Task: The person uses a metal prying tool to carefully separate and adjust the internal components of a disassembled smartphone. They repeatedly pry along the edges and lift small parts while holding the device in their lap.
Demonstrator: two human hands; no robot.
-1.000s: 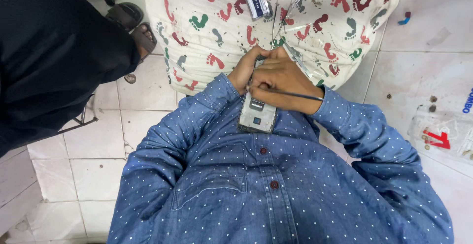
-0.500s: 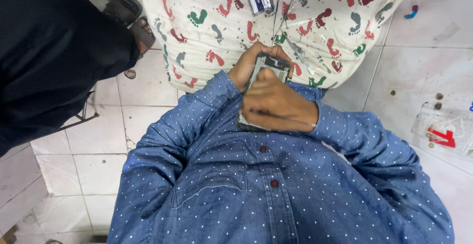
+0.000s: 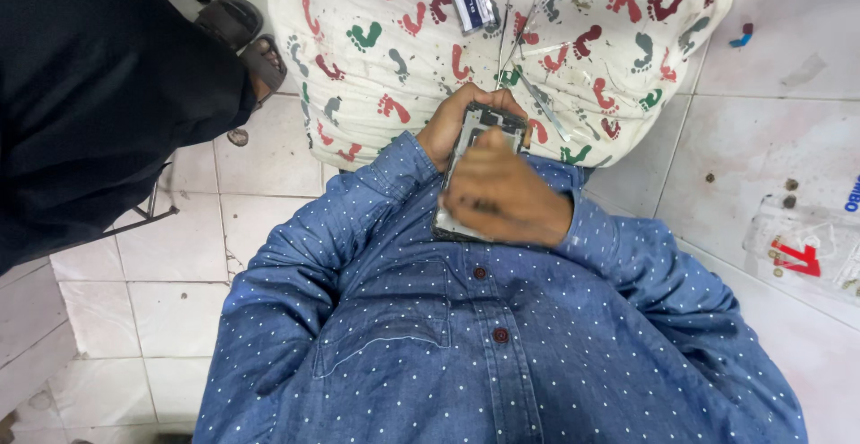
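Opened phone [image 3: 479, 135] gripped by left hand [image 3: 452, 121]; right hand [image 3: 502, 195], fingers curled, presses it; slipping could damage exposed parts.

device: opened phone body [image 3: 479, 130], a slim rectangular frame, grey and dark
state: back off, inner parts showing at its top end
pose: held lengthwise, top end pointing away from the person, slightly tilted
place: close against the chest of the blue dotted shirt, at the edge of the footprint-patterned cloth
visibility: middle and lower part hidden under the hand
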